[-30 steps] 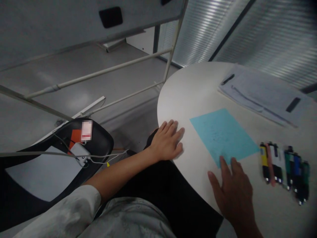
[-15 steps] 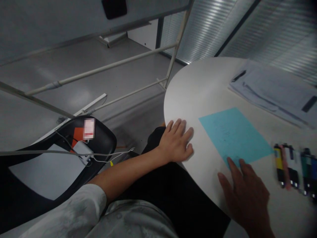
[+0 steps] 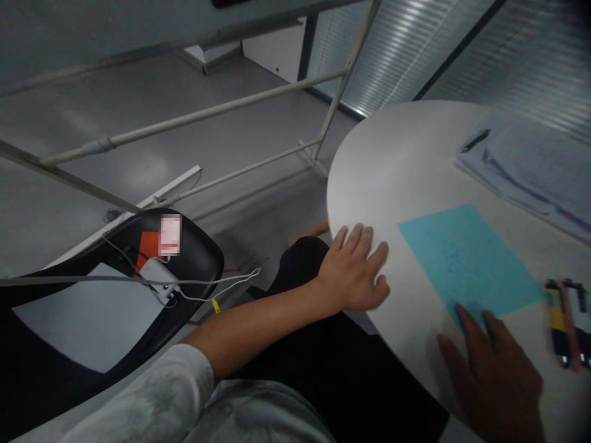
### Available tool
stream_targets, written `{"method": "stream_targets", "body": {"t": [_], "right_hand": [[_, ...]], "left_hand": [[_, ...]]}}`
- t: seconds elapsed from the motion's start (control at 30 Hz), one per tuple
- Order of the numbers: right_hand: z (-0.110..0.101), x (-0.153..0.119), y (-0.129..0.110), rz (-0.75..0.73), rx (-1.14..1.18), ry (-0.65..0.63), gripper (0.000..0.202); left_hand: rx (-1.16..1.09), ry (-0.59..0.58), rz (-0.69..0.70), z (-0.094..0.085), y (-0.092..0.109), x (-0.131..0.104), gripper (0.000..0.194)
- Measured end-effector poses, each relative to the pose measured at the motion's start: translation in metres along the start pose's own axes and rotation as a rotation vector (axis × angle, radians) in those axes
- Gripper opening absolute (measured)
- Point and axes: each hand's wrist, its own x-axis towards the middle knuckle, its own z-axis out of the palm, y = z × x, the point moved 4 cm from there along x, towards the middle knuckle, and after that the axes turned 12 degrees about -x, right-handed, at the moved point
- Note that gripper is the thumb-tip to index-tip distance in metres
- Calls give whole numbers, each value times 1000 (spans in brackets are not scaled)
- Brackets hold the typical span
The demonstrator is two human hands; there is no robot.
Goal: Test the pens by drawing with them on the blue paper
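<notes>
My left hand [image 3: 354, 267] lies flat on the left edge of the white round table [image 3: 383, 166], fingers spread and nothing in it. To its right a light blue sheet [image 3: 466, 258] with faint marks rests on the tabletop. My right hand [image 3: 494, 369] is over the near edge of that sheet, fingers apart, its fingertips at the paper's lower corner. Several markers [image 3: 558, 323], one of them yellow and black, lie side by side right of the sheet, partly cut off by the frame.
Papers [image 3: 530, 166] with a black pen [image 3: 475, 141] lie at the table's back right. On the left, a black chair [image 3: 203, 252] bears a white sheet [image 3: 92, 320], a white adapter [image 3: 158, 277], cables and an orange item [image 3: 148, 245]. A metal frame [image 3: 221, 111] stands behind.
The view has turned left, so the table, sheet and both hands appear further right and fewer markers show. Both hands keep nearly the same place on the table.
</notes>
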Motion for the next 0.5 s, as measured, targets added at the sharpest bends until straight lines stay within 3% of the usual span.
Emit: {"method": "stream_targets", "body": {"t": [0.5], "right_hand": [[0,0,-1,0,0,-11,63]], "left_hand": [[39,-34,12,0,1,1,62]]}}
